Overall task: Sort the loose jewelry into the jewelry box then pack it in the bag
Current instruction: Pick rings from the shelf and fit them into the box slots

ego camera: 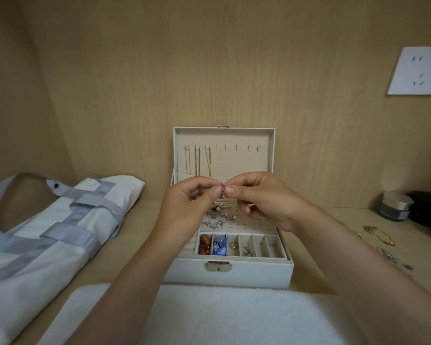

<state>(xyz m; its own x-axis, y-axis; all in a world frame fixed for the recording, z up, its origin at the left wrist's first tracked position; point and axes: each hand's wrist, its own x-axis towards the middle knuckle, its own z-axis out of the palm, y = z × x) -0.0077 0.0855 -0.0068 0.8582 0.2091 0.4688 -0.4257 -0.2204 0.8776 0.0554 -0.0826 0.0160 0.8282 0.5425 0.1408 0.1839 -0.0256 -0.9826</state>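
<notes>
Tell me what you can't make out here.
Head view.
The small piece between the left hand and right hand: too small, hands cover it.
Upper tray of the jewelry box: partly hidden behind both hands.
The loose jewelry on the right: blurred.
The bag: cut off by left edge.

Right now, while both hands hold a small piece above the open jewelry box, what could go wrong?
The small piece, pinched between the left hand and the right hand, might slip and land among the earrings in the jewelry box. The gold necklace lies loose at the right, apart from the box, so it may tangle or be forgotten.
</notes>
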